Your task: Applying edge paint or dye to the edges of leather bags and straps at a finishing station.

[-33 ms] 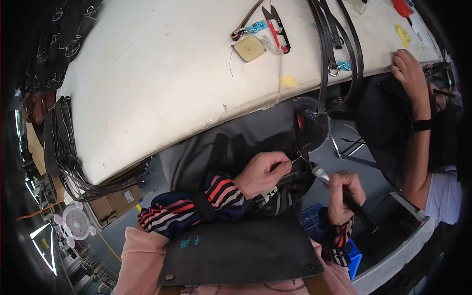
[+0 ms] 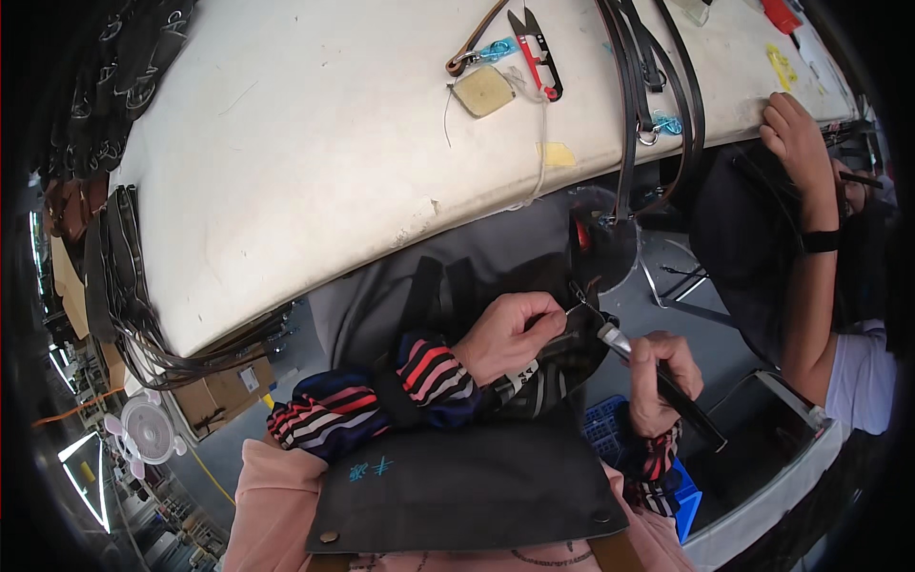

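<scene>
Looks like you're mid fiddly work: left hand (image 2: 515,334) pinching the metal bit (image 2: 576,306), right hand (image 2: 662,377) clamped round the tool (image 2: 698,419). Next probably wants steady aim.

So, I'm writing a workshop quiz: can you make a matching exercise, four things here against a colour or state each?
1. right hand
2. thread snips
3. squarish block
4. fan

A. yellowish
B. mostly white
C. gripping a dark-handled tool
D. red and black

Pairs: 1-C, 2-D, 3-A, 4-B
</scene>
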Demonstrator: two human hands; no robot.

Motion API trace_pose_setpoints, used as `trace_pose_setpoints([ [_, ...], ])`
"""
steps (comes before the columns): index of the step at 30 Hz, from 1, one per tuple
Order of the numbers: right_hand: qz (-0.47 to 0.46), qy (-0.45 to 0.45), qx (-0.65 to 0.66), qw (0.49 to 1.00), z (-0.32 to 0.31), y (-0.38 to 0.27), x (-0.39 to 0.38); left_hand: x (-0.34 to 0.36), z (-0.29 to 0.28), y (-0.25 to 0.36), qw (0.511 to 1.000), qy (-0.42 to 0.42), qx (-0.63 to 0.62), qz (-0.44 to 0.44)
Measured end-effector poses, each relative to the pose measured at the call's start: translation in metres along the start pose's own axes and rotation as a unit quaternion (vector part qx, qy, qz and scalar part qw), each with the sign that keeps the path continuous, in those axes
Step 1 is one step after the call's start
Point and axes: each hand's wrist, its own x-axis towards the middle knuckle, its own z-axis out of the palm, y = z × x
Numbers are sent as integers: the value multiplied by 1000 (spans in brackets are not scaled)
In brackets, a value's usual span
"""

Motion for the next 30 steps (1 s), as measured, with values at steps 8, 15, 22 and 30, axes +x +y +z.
trace_pose_setpoints([
  [8,-101,-65,-21,993,21,-1,0,1,3,0,999,15,8,31],
  [15,-16,-2,-134,991,14,7,5,0,2,10,999,-2,35,-34],
  [22,19,9,-164,986,17,16,3,2,6,2,998,18,66,5],
  [30,64,14,-158,985,17,19,2,-1,8,5,996,25,84,21],
])
